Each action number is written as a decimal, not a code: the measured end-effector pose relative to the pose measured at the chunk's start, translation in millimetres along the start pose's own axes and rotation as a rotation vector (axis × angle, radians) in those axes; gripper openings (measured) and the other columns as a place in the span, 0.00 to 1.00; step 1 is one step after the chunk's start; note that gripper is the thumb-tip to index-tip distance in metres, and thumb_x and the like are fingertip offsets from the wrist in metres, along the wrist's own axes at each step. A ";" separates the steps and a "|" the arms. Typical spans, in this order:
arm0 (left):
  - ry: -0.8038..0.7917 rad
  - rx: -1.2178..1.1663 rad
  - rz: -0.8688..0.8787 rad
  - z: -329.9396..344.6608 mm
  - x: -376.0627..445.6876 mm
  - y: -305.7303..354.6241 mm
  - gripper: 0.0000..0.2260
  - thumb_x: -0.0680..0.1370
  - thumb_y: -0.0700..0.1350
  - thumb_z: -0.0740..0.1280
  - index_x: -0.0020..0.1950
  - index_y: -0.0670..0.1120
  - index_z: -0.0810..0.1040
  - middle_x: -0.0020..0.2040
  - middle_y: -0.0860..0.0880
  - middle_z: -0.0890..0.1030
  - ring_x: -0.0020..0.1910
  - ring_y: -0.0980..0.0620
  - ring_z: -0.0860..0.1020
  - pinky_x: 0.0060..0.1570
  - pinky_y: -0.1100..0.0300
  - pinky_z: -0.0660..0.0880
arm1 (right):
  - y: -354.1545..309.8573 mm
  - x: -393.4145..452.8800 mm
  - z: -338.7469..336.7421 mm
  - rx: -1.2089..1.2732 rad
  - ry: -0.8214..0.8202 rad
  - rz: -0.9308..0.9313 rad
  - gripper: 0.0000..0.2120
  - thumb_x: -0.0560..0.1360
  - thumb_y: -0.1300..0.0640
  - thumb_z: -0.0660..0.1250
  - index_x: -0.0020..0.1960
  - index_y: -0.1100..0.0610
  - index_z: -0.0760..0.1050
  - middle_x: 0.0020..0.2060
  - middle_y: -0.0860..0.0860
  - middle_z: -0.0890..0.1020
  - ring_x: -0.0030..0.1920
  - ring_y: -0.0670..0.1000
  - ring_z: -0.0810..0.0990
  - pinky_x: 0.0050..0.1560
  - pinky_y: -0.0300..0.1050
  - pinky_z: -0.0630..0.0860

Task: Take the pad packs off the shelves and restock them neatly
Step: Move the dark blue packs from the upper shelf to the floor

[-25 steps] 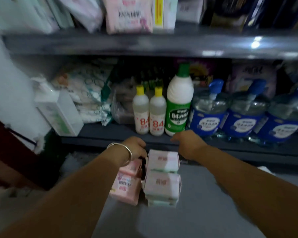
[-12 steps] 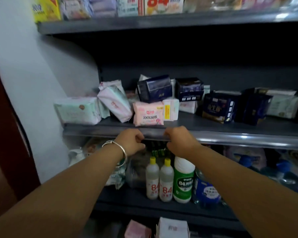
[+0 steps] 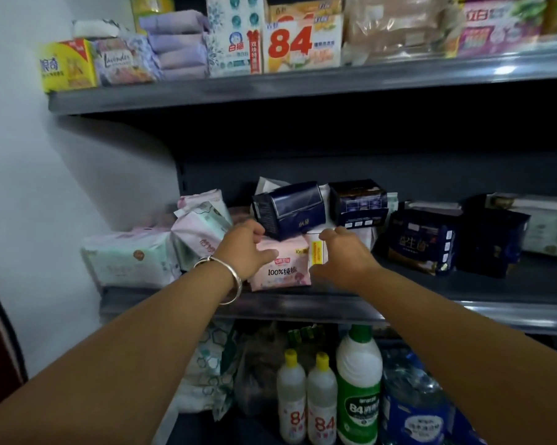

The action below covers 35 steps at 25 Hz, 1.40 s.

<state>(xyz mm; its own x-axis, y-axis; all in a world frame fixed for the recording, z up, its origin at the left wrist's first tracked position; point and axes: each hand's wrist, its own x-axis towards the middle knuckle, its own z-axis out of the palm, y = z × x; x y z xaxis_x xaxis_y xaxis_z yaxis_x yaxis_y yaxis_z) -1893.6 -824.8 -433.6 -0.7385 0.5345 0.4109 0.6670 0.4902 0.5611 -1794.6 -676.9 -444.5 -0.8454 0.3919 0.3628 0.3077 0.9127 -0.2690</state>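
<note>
A pink pad pack [image 3: 283, 271] stands at the front of the middle shelf [image 3: 302, 311], with a white pack with a yellow label [image 3: 316, 256] right beside it. My left hand [image 3: 245, 248], a bracelet on its wrist, holds the pink pack's upper left corner, thumb across the front and fingers curled over the top. My right hand [image 3: 344, 255] curls round the white pack's right side, fingers at its top and thumb low. A navy pack [image 3: 290, 213] lies tilted on top of both, just above my fingers.
More pad packs fill the shelf: a pale green one [image 3: 129, 261] far left, a tilted white-pink one [image 3: 200, 232], dark ones [image 3: 421, 242] to the right. Bleach bottles [image 3: 322, 409] stand on the shelf below. Boxes crowd the upper shelf [image 3: 270, 88]. A white wall [image 3: 62, 187] bounds the left.
Both hands rose from the pad packs stacked on the floor, passed the middle shelf's front edge, and now reach onto that shelf at the pink and white packs. My view tilted upward.
</note>
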 end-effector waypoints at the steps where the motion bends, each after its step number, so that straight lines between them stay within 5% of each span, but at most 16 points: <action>1: 0.017 -0.008 0.010 0.6 8.4 1.2 0.24 0.73 0.45 0.72 0.65 0.41 0.69 0.61 0.43 0.73 0.59 0.48 0.74 0.57 0.61 0.69 | 1.9 9.3 0.2 0.013 0.017 0.023 0.30 0.73 0.50 0.70 0.70 0.60 0.64 0.65 0.57 0.69 0.66 0.58 0.68 0.64 0.48 0.67; 4: 0.038 -0.035 0.001 5.0 27.5 1.8 0.27 0.72 0.43 0.73 0.66 0.40 0.66 0.62 0.43 0.70 0.61 0.47 0.71 0.60 0.59 0.69 | 3.3 27.3 -0.4 0.095 0.112 0.076 0.29 0.72 0.47 0.70 0.67 0.60 0.65 0.64 0.57 0.69 0.64 0.58 0.68 0.64 0.50 0.68; 6: 0.044 -0.053 -0.024 7.7 41.5 -2.4 0.27 0.70 0.39 0.72 0.66 0.40 0.65 0.62 0.42 0.71 0.61 0.45 0.71 0.61 0.55 0.71 | -3.3 36.8 0.2 0.201 0.173 0.120 0.37 0.69 0.45 0.72 0.70 0.58 0.59 0.66 0.57 0.66 0.66 0.59 0.64 0.66 0.53 0.65; 9: 0.061 -0.065 -0.057 11.1 56.2 -10.5 0.27 0.70 0.36 0.70 0.66 0.42 0.65 0.62 0.42 0.71 0.60 0.44 0.73 0.62 0.52 0.72 | -23.2 56.2 3.6 0.325 0.196 0.150 0.55 0.63 0.40 0.75 0.76 0.54 0.44 0.75 0.55 0.50 0.73 0.62 0.54 0.71 0.58 0.58; 12: 0.051 -0.075 -0.069 12.9 62.2 -16.1 0.27 0.71 0.36 0.69 0.67 0.43 0.65 0.63 0.45 0.71 0.60 0.46 0.73 0.62 0.52 0.72 | -41.5 75.6 10.6 0.322 0.199 0.181 0.59 0.62 0.38 0.76 0.77 0.49 0.38 0.76 0.55 0.41 0.75 0.63 0.49 0.72 0.62 0.55; 18: 0.041 -0.075 -0.060 15.4 68.2 -17.4 0.27 0.70 0.33 0.66 0.68 0.43 0.65 0.64 0.44 0.71 0.61 0.47 0.73 0.63 0.52 0.71 | -43.0 80.7 9.8 0.337 0.310 0.200 0.51 0.65 0.46 0.75 0.76 0.54 0.46 0.71 0.59 0.55 0.70 0.62 0.54 0.62 0.57 0.68; 25: 0.119 -0.064 -0.003 44.0 63.9 39.4 0.22 0.71 0.35 0.66 0.65 0.39 0.67 0.64 0.41 0.70 0.63 0.42 0.71 0.63 0.52 0.70 | 33.8 18.3 -43.1 0.283 0.434 0.163 0.48 0.65 0.46 0.74 0.75 0.54 0.50 0.66 0.57 0.59 0.68 0.60 0.56 0.62 0.54 0.65; 35: 0.048 -0.009 0.117 132.4 66.4 127.0 0.29 0.72 0.41 0.70 0.71 0.44 0.62 0.70 0.42 0.62 0.69 0.41 0.63 0.68 0.52 0.64 | 145.2 -46.1 -50.4 0.174 0.250 0.222 0.49 0.65 0.45 0.75 0.76 0.53 0.50 0.66 0.56 0.59 0.66 0.58 0.58 0.63 0.50 0.65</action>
<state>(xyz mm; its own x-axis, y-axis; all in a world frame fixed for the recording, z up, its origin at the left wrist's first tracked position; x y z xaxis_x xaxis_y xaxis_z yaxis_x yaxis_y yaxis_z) -1844.9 -635.9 -430.1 -0.6600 0.5539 0.5076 0.7479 0.4200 0.5141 -1689.0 -556.6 -455.3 -0.6277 0.6135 0.4792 0.3745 0.7776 -0.5050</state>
